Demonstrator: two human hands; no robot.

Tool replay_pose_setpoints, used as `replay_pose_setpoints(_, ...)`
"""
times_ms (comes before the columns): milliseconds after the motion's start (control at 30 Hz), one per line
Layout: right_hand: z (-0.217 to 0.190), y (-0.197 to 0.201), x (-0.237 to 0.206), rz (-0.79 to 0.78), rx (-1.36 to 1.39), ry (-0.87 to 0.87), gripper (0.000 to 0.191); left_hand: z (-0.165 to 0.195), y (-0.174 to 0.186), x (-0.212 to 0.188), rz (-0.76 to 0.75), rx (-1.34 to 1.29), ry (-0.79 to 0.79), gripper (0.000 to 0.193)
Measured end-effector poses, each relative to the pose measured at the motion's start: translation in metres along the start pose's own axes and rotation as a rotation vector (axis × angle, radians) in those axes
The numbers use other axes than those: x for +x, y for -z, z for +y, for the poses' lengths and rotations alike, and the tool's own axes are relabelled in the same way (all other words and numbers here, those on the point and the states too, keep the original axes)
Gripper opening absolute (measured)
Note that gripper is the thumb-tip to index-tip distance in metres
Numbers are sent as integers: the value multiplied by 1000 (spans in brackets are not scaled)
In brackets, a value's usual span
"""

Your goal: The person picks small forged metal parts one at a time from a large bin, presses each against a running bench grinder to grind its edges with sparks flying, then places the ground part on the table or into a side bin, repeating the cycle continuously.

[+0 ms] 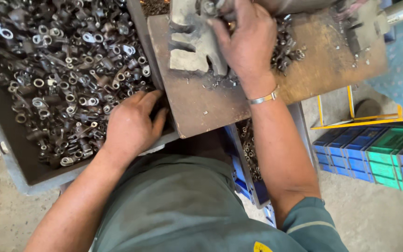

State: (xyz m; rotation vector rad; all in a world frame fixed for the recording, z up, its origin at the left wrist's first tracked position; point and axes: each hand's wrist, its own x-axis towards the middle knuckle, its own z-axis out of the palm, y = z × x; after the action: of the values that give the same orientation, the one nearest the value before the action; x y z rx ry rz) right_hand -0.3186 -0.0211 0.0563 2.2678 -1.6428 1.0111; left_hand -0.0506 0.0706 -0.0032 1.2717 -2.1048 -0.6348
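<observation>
A grey tray (5, 140) heaped with small dark metal fittings (66, 70) sits beside a worn wooden board (197, 107). The right hand (246, 44) clamps a notched metal fixture (197, 44) near the board's far edge — steadying it. The left hand (131, 126), fingers curled, digs into the fittings at the tray's near corner — within easy reach.

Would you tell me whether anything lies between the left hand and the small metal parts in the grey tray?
Nothing visible does. The left hand already rests on the heap of metal parts at the near right corner of the grey tray, with its fingers among them.
</observation>
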Motion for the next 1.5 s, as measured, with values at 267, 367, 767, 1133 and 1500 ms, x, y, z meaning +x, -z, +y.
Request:
replay_pose_setpoints(267, -24, 27, -31, 15, 792, -347, 28, -12, 6, -4, 48, -60, 4, 29)
replay_pose_setpoints(367, -16, 39, -34, 40, 486, -385, 25, -11, 4, -6, 12, -15, -12, 30)
replay_pose_setpoints(767, 29, 30, -18, -210, -70, 188, 32, -13, 5, -9, 38, -9, 3, 30)
replay_pose_setpoints(1133, 65, 61, -40, -113, -321, 106, 51, -44, 22, 1, 129, 431, 77, 30)
replay_pose_setpoints(1500, 106, 74, -71, -203, -422, 28, 37, -82, 30, 34, 153, 606, -96, 8)
